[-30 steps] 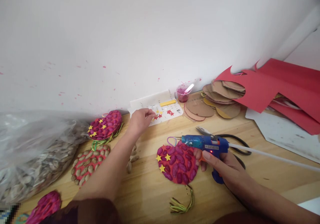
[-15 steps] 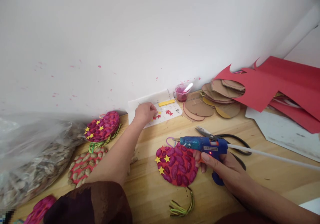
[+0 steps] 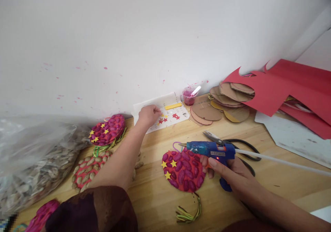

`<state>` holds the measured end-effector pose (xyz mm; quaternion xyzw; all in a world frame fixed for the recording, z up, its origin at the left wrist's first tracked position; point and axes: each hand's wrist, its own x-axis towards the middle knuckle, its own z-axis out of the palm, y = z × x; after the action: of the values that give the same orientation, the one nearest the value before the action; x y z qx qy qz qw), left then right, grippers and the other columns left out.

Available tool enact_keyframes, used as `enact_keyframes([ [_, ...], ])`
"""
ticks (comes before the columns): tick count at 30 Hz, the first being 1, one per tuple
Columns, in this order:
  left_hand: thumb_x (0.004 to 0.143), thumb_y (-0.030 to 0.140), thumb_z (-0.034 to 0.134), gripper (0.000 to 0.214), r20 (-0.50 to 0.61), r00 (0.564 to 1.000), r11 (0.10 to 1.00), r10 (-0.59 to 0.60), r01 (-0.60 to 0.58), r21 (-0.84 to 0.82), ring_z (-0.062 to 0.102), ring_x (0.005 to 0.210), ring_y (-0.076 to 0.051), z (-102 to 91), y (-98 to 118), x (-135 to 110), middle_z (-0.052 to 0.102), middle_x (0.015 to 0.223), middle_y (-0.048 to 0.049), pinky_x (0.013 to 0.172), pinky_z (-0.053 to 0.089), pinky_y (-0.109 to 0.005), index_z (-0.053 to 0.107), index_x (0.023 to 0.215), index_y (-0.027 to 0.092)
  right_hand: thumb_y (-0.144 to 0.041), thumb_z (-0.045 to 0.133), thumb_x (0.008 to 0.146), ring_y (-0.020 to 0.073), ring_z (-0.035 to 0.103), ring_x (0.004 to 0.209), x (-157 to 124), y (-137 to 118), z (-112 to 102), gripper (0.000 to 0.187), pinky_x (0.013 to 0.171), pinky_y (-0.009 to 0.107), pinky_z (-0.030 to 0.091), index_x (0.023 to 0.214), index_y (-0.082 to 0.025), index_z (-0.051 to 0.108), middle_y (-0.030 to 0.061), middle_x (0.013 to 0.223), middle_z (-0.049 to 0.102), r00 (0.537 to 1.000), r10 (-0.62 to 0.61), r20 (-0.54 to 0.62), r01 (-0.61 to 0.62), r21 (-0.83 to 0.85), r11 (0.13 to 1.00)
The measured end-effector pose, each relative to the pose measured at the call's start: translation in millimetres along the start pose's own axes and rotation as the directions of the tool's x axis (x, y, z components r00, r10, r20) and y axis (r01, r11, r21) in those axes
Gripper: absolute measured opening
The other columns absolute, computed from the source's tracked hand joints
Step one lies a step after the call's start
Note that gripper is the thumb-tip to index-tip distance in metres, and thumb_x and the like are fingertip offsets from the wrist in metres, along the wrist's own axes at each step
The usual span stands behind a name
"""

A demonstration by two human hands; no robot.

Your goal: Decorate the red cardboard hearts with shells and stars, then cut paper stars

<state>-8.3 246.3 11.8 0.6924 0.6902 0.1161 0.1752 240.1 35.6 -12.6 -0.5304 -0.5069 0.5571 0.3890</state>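
My left hand (image 3: 150, 115) is over the white paper (image 3: 172, 123) by the wall. Its fingertips are pinched together, and a bit of yellow shows beside them; whether it is held or lies on the paper I cannot tell. Small red stars (image 3: 176, 116) and yellow ones lie scattered on this sheet. My right hand (image 3: 232, 171) is wrapped around a blue hot glue gun (image 3: 210, 149) with a white glue stick in its back. The nozzle points left, above a round ornament (image 3: 184, 171) of magenta-painted peanut shells, with yellow stars at its left and a yarn tassel.
Scissors (image 3: 219, 139) lie behind the glue gun. Cardboard discs (image 3: 207, 110), a cup of magenta paint (image 3: 190, 96) and cut red sheets (image 3: 274, 90) are at the back right. On the left are a bag of peanuts (image 3: 43, 166), a finished-looking ornament (image 3: 108, 130) and an unpainted one (image 3: 88, 171).
My left hand has lifted slightly from the stars, its fingertips still together. The right hand and glue gun stay in place. The view has shifted a little.
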Motion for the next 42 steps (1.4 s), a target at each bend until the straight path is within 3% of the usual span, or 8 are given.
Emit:
enact_keyframes([
  [8,0.076,0.027,0.068,0.006,0.006,1.000,1.000,-0.028,0.028,-0.005,0.066,0.092,-0.024,7.6,7.8,2.7,0.074,0.079,-0.0031,0.082,0.046,-0.032,0.069,0.073,0.022,-0.056,0.058,0.090,0.0210,0.060,0.069,-1.4,0.9,-0.4,0.039,0.066,0.033,0.048,0.073,-0.022,0.063,0.0048,0.074,0.066,1.000,0.019,0.008,-0.019,0.006,1.000],
  [14,0.079,0.027,0.062,0.009,-0.040,0.999,0.989,0.002,-0.008,-0.148,0.064,0.083,-0.022,-2.2,4.3,-8.2,0.070,0.080,-0.0045,0.077,0.046,-0.032,0.062,0.072,0.020,-0.056,0.059,0.090,0.0203,0.059,0.068,-0.5,3.2,-0.8,0.039,0.065,0.032,0.047,0.075,-0.021,0.066,0.0044,0.072,0.066,1.000,0.017,0.014,-0.018,0.035,0.999],
  [19,0.086,0.038,0.054,0.019,-0.048,0.997,0.925,0.056,-0.070,-0.373,0.061,0.073,-0.015,-13.9,-6.4,-45.7,0.068,0.079,-0.0016,0.069,0.047,-0.027,0.056,0.084,0.020,-0.052,0.060,0.092,0.0198,0.060,0.071,-1.3,4.2,-1.7,0.033,0.067,0.031,0.047,0.084,-0.021,0.069,0.0036,0.075,0.067,1.000,0.028,-0.002,-0.028,0.036,0.999],
  [22,0.083,0.042,0.062,0.023,-0.021,0.994,0.798,0.109,-0.100,-0.595,0.058,0.069,-0.013,-15.5,-10.4,-79.0,0.063,0.073,0.0007,0.069,0.046,-0.026,0.056,0.081,0.019,-0.052,0.059,0.092,0.0198,0.060,0.071,-2.2,3.3,-1.9,0.034,0.068,0.031,0.047,0.085,-0.021,0.068,0.0034,0.075,0.067,1.000,0.016,-0.001,-0.016,-0.004,1.000],
  [27,0.076,0.038,0.072,0.024,0.079,0.992,0.683,0.097,-0.009,-0.731,0.055,0.066,-0.011,-16.8,-9.4,-132.1,0.061,0.071,0.0014,0.066,0.046,-0.024,0.058,0.075,0.018,-0.050,0.056,0.094,0.0196,0.060,0.069,-7.6,-8.9,-2.7,0.034,0.066,0.031,0.048,0.081,-0.021,0.066,0.0019,0.073,0.066,0.999,-0.030,0.030,0.034,-0.149,0.988],
  [30,0.076,0.035,0.075,0.022,0.093,0.992,0.637,0.089,0.015,-0.771,0.056,0.067,-0.011,-15.1,-11.4,-152.1,0.062,0.073,0.0016,0.066,0.047,-0.024,0.062,0.079,0.018,-0.043,0.056,0.095,0.0210,0.062,0.074,-14.5,-21.0,-4.2,0.027,0.071,0.032,0.050,0.082,-0.022,0.067,0.0023,0.079,0.068,0.984,-0.123,0.129,0.160,-0.340,0.927],
  [34,0.079,0.031,0.075,0.020,0.119,0.980,0.584,0.157,0.005,-0.812,0.060,0.073,-0.011,-5.4,-17.7,-166.8,0.067,0.080,0.0002,0.070,0.048,-0.023,0.066,0.089,0.017,-0.033,0.055,0.096,0.0240,0.065,0.087,-25.4,-34.2,-5.4,0.017,0.078,0.035,0.051,0.094,-0.023,0.069,0.0043,0.095,0.071,0.944,-0.204,0.261,0.320,-0.566,0.760],
  [42,0.081,0.022,0.069,0.010,0.239,0.931,0.596,0.275,0.030,-0.802,0.063,0.077,-0.013,4.5,-18.9,-174.8,0.072,0.086,-0.0031,0.071,0.049,-0.024,0.069,0.088,0.015,-0.027,0.061,0.092,0.0253,0.064,0.100,-40.8,-43.4,-3.5,0.015,0.087,0.037,0.051,0.106,-0.024,0.065,0.0073,0.108,0.068,0.922,-0.225,0.314,0.380,-0.631,0.676],
])
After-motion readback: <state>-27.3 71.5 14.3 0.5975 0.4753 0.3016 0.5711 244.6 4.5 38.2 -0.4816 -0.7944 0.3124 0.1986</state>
